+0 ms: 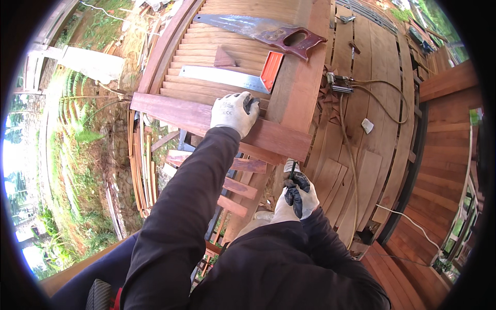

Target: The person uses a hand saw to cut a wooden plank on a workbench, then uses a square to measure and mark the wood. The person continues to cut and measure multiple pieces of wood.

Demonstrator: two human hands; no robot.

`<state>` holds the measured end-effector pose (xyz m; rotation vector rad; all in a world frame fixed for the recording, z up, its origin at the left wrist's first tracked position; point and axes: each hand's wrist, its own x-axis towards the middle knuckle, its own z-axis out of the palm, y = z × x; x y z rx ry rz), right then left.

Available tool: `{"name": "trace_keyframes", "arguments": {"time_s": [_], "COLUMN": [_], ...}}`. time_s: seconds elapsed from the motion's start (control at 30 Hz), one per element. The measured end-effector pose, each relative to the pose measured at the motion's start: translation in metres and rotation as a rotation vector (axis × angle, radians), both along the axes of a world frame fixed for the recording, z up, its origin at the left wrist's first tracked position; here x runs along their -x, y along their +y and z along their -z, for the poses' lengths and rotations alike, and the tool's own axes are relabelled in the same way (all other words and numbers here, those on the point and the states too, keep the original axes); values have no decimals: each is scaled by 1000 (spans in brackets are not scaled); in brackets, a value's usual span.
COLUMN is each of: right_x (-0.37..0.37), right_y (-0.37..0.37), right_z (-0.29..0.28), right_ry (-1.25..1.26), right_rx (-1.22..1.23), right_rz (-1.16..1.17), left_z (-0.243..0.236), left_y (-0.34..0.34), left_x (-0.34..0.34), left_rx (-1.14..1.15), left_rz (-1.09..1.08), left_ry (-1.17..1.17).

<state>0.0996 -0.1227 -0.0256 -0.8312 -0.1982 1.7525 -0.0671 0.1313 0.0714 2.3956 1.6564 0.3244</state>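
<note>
A louvered wooden panel (293, 111) lies in front of me, its slats set in a reddish-brown frame. My left hand (233, 113), in a white glove with dark fingertips, is curled over the frame's near rail. Near the rail's right end, low and close to my body, my gloved right hand (301, 195) is closed around a thin dark rod (293, 169), whose kind I cannot make out. Beyond my left hand, a try square (222, 77) with an orange handle rests on the slats. Farther off lie a small triangular wood piece (224, 58) and a handsaw (253, 30) with a brown handle.
Right of the panel is a plank surface (380, 98) with a corded metal tool (339, 83), wood offcuts (326, 101), a hose-like cord (353, 160) and a whitish chunk (367, 125). Lumber pieces (240, 187) sit below the near rail. Leftward the ground drops to greenery.
</note>
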Motion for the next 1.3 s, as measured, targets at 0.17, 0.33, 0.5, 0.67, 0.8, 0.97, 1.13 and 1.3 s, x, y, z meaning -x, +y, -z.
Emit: {"name": "trace_keyframes", "arguments": {"time_s": [0.17, 0.33, 0.5, 0.67, 0.8, 0.97, 1.13, 1.3], "right_x": [-4, -6, -15, -14, -14, -17, -16, -19], "right_y": [-3, -11, -25, -20, 10, 35, 52, 57], "right_z": [-12, -5, 1, -8, -41, -61, -59, -56], "right_ry": [11, -110, -254, -268, -341, -421, -553, -574], "right_rx": [42, 15, 29, 135, 167, 145, 110, 137], "right_rz": [-5, 46, -35, -118, -209, -246, -203, -269], "left_z": [0, -2, 1, -15, -5, -4, -7, -5], "left_y": [0, 0, 0, -1, 1, 1, 0, 0], "left_x": [-2, -2, 1, -4, 1, 2, 0, 3], "left_rx": [16, -22, -59, 85, 28, 41, 47, 33], "left_rz": [-2, 12, -5, -6, 15, 14, 13, 12], "left_ry": [-2, -8, -11, 54, 0, -33, -34, -61]}}
